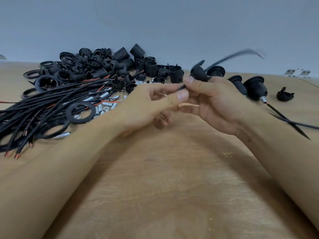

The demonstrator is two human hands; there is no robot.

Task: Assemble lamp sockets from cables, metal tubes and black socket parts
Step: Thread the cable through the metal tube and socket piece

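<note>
- We hold both hands together above the middle of the wooden table (172,178), forearms coming in from the lower corners.
- Our left hand (146,107) has its fingers curled, thumb and forefinger pinching the near end of a thin black cable (181,87).
- Our right hand (215,104) has its fingers curled too, the thumb pressing on that same cable just beside the left thumb.
- A black socket cap (198,72) sits at the top of our right fingers, tilted; whether they grip it or it only rides on the cable, we cannot tell.
- Beyond the cap the cable rises up and to the right, its far end (241,54) blurred in the air.
- On the left of the table lies a bundle of black cables (43,107) with red and bare copper tips toward us.
- Behind the bundle is a heap of black socket parts (103,66), reaching back to the grey wall (155,23).
- Short metal tubes (105,106) and nuts are scattered between the bundle and our left hand.
- A flat black ring (69,112) lies just beside the tubes.
- To the right stand assembled sockets (255,88) in a row, cables trailing from them toward the right edge.
- A lone black cap (284,95) rests near them, further right.
</note>
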